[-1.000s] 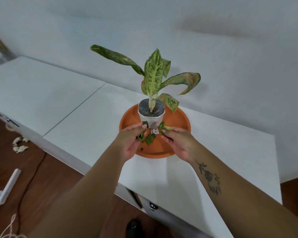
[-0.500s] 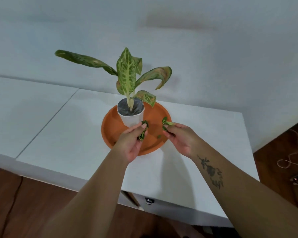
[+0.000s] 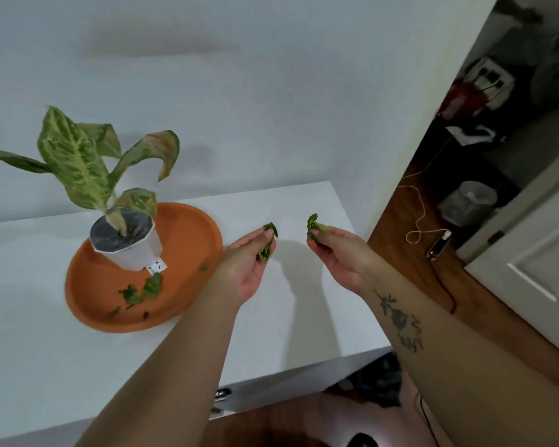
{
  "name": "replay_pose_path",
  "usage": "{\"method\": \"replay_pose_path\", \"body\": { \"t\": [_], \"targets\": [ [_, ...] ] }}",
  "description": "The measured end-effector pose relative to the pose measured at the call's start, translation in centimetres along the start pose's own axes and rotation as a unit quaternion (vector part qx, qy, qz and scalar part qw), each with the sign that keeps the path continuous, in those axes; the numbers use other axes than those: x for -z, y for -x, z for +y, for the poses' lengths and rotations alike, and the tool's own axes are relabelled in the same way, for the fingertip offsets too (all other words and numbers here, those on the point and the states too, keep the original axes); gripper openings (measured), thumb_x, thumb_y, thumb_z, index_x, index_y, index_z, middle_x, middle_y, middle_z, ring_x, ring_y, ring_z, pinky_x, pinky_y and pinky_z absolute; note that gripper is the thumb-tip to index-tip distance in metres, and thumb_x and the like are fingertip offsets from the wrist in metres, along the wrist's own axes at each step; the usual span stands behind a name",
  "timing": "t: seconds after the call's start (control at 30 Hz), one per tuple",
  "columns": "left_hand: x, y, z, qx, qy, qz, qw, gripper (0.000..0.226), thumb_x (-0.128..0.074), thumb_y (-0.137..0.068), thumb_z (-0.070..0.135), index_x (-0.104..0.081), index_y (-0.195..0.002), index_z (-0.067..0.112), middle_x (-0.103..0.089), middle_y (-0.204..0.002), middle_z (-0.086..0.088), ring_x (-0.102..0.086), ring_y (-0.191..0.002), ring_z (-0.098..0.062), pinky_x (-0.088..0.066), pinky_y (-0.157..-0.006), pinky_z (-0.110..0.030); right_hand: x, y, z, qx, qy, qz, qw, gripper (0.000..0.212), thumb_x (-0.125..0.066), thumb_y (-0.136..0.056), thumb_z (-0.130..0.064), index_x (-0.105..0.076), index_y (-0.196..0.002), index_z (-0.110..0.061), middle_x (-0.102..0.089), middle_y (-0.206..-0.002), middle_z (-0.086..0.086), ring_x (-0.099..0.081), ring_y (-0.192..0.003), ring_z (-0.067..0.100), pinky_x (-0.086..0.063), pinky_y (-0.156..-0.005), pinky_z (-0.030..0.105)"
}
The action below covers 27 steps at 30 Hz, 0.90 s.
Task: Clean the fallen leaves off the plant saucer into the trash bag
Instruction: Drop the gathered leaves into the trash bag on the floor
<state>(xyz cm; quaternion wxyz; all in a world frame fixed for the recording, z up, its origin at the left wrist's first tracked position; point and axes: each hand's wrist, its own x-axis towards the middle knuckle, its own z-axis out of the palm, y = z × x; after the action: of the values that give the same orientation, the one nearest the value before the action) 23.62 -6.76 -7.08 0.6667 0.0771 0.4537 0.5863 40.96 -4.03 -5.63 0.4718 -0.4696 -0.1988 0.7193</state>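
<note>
We hold both hands above the bare white table top (image 3: 304,317), to the right of the orange saucer (image 3: 188,240). Our left hand (image 3: 249,266) is pinched closed, thumb against fingers, on a small bunch of green leaf pieces (image 3: 268,241); the bunch runs roughly upright, its tip poking above the thumb. Our right hand (image 3: 339,253) is likewise closed on a second leaf scrap (image 3: 313,225), which also stands upward, its curled end leaning slightly left toward the other hand. The two bunches are apart, not touching.

The saucer sits on the table with its long axis in this view slanting from lower left to upper right. It holds a white pot (image 3: 133,250) set toward the back left, tilted a little in the wide-angle view, with a variegated plant (image 3: 78,162) rising from it. In front of the pot, loose leaf pieces (image 3: 142,290) lie on the saucer floor, with a few smaller bits near the front rim and one fleck (image 3: 204,267) near the right edge.

On the floor beyond the table, a translucent lined bin (image 3: 468,201) stands; we cannot tell what is in it.
</note>
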Motion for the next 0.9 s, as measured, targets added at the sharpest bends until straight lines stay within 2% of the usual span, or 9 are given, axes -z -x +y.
{"method": "replay_pose_path", "body": {
  "t": [0.2,0.3,0.5,0.6,0.73,0.9],
  "targets": [
    [-6.4,-0.8,-5.3,0.037,-0.024,-0.045,0.998,0.024,-0.069,-0.087,-0.002,-0.066,-0.111,0.000,-0.074,-0.099,-0.008,-0.072,-0.080,-0.010,-0.058,-0.070,-0.016,7.1,0.5,-4.1,0.041,-0.037,0.045,0.997,0.007,-0.061,-0.087,0.007,-0.066,-0.089,0.003,-0.068,-0.085,0.011,-0.067,-0.077,0.016,-0.058,-0.064,0.018],
    [-9.6,-1.1,-8.7,0.051,-0.032,-0.049,0.997,0.027,-0.069,-0.087,-0.002,-0.065,-0.115,-0.002,-0.073,-0.100,-0.009,-0.071,-0.082,-0.010,-0.058,-0.069,-0.016,11.0,0.2,-6.1,0.042,-0.042,0.062,0.996,0.007,-0.061,-0.086,0.008,-0.065,-0.090,0.003,-0.068,-0.088,0.012,-0.066,-0.081,0.017,-0.058,-0.064,0.018],
    [-15.4,-1.8,-15.5,0.059,-0.038,-0.011,0.997,0.033,-0.070,-0.087,0.001,-0.064,-0.119,-0.002,-0.069,-0.112,-0.011,-0.068,-0.093,-0.013,-0.058,-0.067,-0.015,18.7,-1.1,-9.8,-0.004,-0.030,0.061,0.998,0.011,-0.062,-0.086,0.006,-0.065,-0.097,0.005,-0.067,-0.104,0.017,-0.066,-0.090,0.020,-0.060,-0.066,0.020],
    [-18.4,-2.1,-19.0,0.061,-0.025,0.005,0.998,0.031,-0.070,-0.087,0.000,-0.064,-0.118,-0.001,-0.068,-0.113,-0.012,-0.067,-0.094,-0.014,-0.058,-0.068,-0.016,22.2,-1.4,-11.9,-0.015,-0.018,0.060,0.998,0.007,-0.060,-0.087,0.007,-0.065,-0.092,0.004,-0.067,-0.096,0.015,-0.065,-0.087,0.019,-0.060,-0.069,0.021],
    [-20.7,-2.7,-22.8,0.057,-0.011,0.033,0.998,0.033,-0.069,-0.087,0.000,-0.063,-0.119,-0.002,-0.069,-0.109,-0.012,-0.068,-0.094,-0.014,-0.057,-0.072,-0.019,26.0,-2.1,-13.4,-0.030,0.001,0.061,0.998,0.006,-0.061,-0.087,0.007,-0.065,-0.087,0.002,-0.067,-0.086,0.012,-0.066,-0.079,0.017,-0.059,-0.063,0.018],
    [-21.3,-3.5,-27.4,0.075,-0.016,0.063,0.995,0.020,-0.068,-0.088,-0.002,-0.065,-0.108,0.000,-0.072,-0.104,-0.013,-0.070,-0.092,-0.014,-0.057,-0.072,-0.017,29.7,-3.7,-12.2,-0.051,-0.009,0.070,0.996,0.008,-0.059,-0.087,0.010,-0.063,-0.084,0.004,-0.065,-0.084,0.013,-0.064,-0.075,0.016,-0.058,-0.063,0.018]
  ]
}}
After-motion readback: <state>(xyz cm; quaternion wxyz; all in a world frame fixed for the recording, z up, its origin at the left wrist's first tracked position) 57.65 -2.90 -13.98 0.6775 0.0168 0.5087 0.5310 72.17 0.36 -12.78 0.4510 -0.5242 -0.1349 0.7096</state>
